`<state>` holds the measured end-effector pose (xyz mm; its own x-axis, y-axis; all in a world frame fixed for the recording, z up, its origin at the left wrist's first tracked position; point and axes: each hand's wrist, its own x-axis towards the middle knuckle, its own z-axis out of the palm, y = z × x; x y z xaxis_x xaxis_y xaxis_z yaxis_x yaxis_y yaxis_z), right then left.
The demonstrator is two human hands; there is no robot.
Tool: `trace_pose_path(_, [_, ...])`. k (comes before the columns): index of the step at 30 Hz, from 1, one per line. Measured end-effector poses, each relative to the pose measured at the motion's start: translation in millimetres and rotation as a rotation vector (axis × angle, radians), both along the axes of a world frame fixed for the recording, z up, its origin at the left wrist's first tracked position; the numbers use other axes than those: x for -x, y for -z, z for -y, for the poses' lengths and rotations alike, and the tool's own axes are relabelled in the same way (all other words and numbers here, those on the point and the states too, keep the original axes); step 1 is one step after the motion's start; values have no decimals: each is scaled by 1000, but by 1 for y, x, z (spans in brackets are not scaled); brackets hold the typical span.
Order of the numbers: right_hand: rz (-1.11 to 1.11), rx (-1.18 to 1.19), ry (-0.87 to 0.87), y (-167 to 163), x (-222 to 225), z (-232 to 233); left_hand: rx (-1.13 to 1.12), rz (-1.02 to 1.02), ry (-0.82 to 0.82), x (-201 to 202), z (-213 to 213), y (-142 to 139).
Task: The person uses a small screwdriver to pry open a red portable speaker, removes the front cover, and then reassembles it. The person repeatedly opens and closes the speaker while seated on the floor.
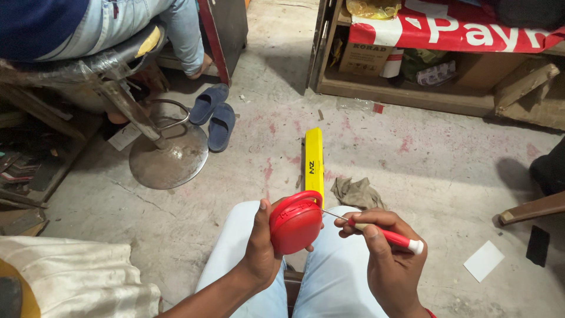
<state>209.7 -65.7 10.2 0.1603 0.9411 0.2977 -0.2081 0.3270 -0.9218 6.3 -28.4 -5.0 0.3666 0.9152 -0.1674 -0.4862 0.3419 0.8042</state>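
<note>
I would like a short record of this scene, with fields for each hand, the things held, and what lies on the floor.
left hand: holds a round red case upright above the lap
right hand: grips a red-handled screwdriver, tip at the case's right edge
floor ahead: yellow bar, grey rag right of it
floor left: blue slippers beside a stool base
floor right: white card
other person: seated at top left, one foot showing
</note>
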Motion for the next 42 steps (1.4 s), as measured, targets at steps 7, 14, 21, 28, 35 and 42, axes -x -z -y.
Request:
trace_pose_path(7, [-22, -35, -17, 5, -2, 2, -61, 23, 14, 2, 0, 1])
trace_pose_path(14, [85, -61, -5, 0, -2, 5, -7, 100, 81, 3, 0, 4])
trace_pose_path(21, [284, -258, -53, -11, 0, 8, 78, 140, 98, 4, 1, 0])
trace_pose_path(28, [362, -328, -73, -16, 4, 6, -5, 151, 138, 6, 2, 3])
trace_pose_path(35, [445, -332, -37, -19, 6, 6, -16, 77, 113, 4, 1, 4])
trace_pose_path(42, [351, -100, -23, -13, 3, 6, -189, -63, 78, 9, -4, -4])
